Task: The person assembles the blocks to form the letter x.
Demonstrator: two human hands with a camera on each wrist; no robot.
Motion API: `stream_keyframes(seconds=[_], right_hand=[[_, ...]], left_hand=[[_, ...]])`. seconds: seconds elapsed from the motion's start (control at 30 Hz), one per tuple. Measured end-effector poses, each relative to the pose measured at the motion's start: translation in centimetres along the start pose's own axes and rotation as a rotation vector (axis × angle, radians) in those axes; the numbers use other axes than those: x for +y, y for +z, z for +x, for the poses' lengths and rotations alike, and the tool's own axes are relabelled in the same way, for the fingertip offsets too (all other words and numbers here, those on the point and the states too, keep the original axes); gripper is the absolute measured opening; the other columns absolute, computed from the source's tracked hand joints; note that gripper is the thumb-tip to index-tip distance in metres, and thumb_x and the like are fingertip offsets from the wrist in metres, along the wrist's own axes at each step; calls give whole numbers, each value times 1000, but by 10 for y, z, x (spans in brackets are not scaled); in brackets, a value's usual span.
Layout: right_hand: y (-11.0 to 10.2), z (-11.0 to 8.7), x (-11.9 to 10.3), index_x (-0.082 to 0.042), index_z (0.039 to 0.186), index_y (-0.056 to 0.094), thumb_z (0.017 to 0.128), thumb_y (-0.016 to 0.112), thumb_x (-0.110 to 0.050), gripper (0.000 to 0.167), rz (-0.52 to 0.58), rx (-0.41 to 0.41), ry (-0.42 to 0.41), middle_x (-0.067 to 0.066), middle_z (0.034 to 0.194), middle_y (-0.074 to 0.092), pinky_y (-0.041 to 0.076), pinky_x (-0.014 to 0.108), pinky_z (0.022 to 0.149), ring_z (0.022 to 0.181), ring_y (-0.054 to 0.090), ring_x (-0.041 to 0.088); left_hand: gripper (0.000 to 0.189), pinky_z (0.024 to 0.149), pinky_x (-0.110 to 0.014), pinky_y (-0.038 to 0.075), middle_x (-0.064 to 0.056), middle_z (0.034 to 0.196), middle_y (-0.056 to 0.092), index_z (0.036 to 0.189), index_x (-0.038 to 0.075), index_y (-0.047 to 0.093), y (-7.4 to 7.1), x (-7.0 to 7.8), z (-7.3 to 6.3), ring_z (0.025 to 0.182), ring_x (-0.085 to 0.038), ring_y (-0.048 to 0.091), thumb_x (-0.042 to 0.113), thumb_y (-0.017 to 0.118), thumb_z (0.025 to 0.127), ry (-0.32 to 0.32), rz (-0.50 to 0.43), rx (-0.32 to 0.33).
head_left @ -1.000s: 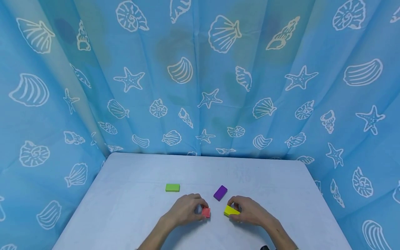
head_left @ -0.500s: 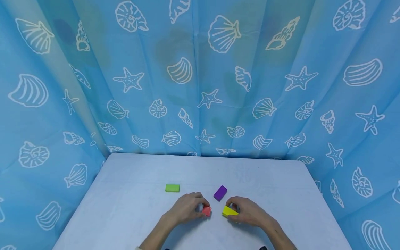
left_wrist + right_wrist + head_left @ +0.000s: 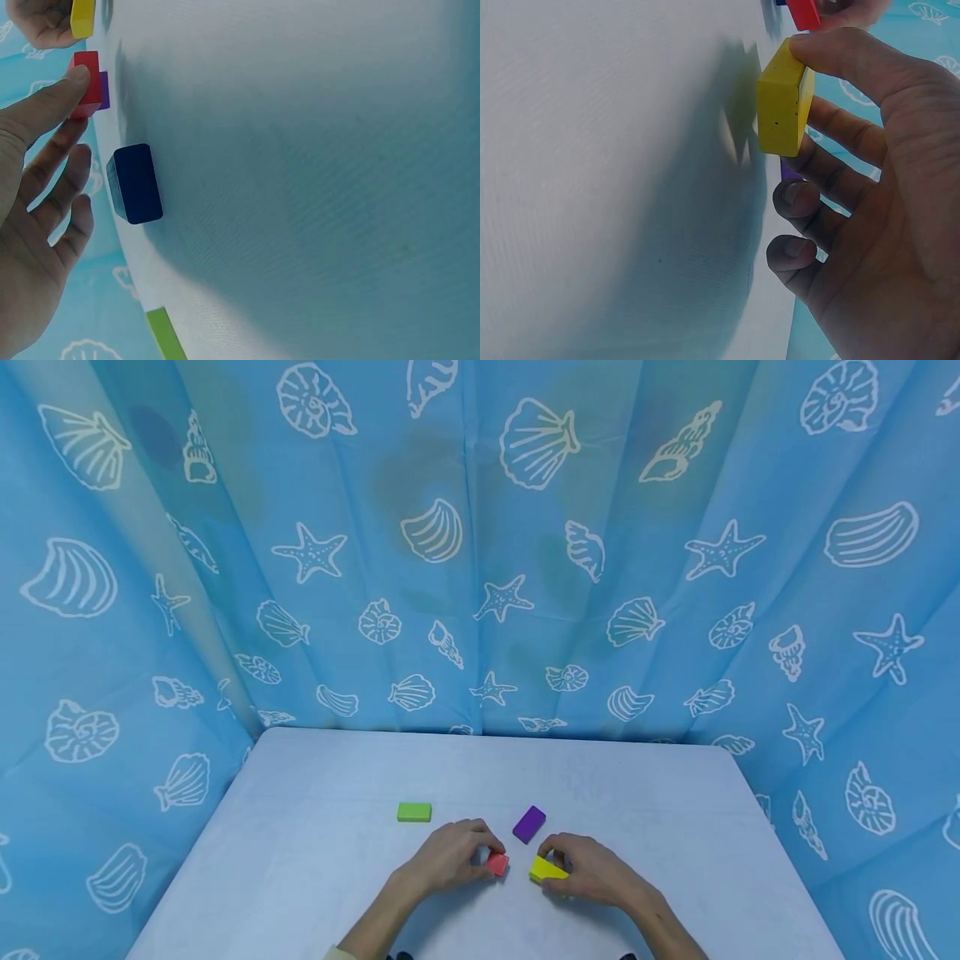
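Left hand: pinching the red block between thumb and forefinger. The gap of the grip is no wider than the block. The left wrist view shows the thumb laid on one face and the remaining fingers bent loosely, apart from the block.

Right hand: pinching the yellow block, thumb at one end, finger behind it. The grip is closed to the block's size; in the right wrist view the last two fingers are curled and apart from it. The block's shadow falls on the table beside it.

Position: both held blocks are over the near middle of the white table, the red to the left of the yellow, near one another but not touching. Whether the red block touches the table cannot be told.

Other items: the purple block lies at a slant beyond and between the two held blocks. The green block lies further left, well apart from the purple one. A dark blue block sits on the table near the left hand's fingers. Behind the table hangs a blue curtain printed with white shells and starfish.
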State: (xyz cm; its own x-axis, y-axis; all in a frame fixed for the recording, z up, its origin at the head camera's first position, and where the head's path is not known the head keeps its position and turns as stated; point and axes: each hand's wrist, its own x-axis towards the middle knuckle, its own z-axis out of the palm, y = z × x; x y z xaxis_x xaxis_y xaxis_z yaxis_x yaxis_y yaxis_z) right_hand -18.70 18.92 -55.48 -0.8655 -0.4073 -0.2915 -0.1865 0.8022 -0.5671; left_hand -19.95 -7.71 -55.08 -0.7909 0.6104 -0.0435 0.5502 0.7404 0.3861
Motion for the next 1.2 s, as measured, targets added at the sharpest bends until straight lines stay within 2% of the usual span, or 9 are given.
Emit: stream_keyframes(seconds=[0.2,0.43,0.87,1.2], right_hand=[[1,1,-1,-22,115,68,82,81,-40,39,-13,0,-30,-9,86,57,47,30,73,79,52,12],[1,0,-7,-22,115,68,84,79,-40,37,-32,9,-66,-11,87,56,46,29,72,80,51,11],[4,3,-16,-20,116,68,83,80,-41,41,-60,8,-48,-11,86,56,45,29,71,79,51,11],[8,7,-16,-20,117,68,83,80,-43,43,-68,12,-39,-12,86,57,45,29,71,77,51,10]], left_hand=[[32,87,-26,51,15,110,65,116,36,73,-1,0,3,97,-4,57,38,81,85,5,0,-10],[32,79,-23,47,16,107,64,116,34,74,-3,0,3,88,-1,53,37,81,85,41,24,4],[32,88,-26,50,16,111,65,117,34,74,-3,-2,7,95,-3,56,36,81,86,23,31,-8],[32,90,-28,50,15,111,65,117,34,74,-1,-2,9,96,-5,56,35,81,86,0,8,-17]])
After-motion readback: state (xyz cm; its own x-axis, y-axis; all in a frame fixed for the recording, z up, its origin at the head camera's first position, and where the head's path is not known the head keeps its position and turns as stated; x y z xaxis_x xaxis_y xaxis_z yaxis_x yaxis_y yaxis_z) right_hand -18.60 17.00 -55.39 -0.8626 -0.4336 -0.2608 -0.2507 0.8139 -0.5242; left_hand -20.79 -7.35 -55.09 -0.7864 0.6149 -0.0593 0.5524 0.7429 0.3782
